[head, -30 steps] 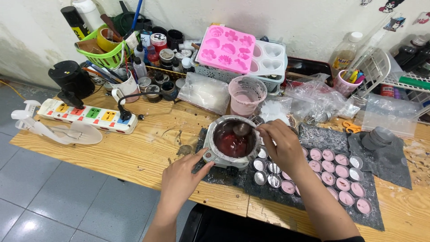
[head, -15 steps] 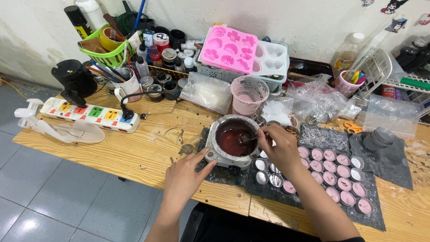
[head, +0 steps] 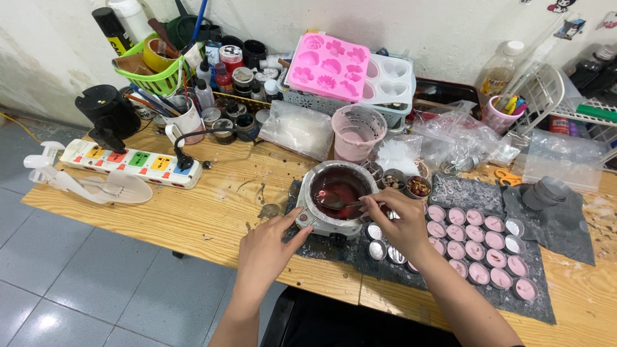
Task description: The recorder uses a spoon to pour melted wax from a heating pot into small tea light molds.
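Stirring dark red liquid in a small metal melting pot near the front of the wooden table, right hand with fingers pinched shut on a spoon dipped in the liquid. Steadying the pot's near-left rim with left hand, fingers spread loose, tips touching the rim. Crowded just right of the pot: rows of small round tins filled pink on a dark mat, partly hidden under the right wrist. Behind the pot: pink measuring cup, pink flower mould, plastic bags. Well to the left: white power strip.
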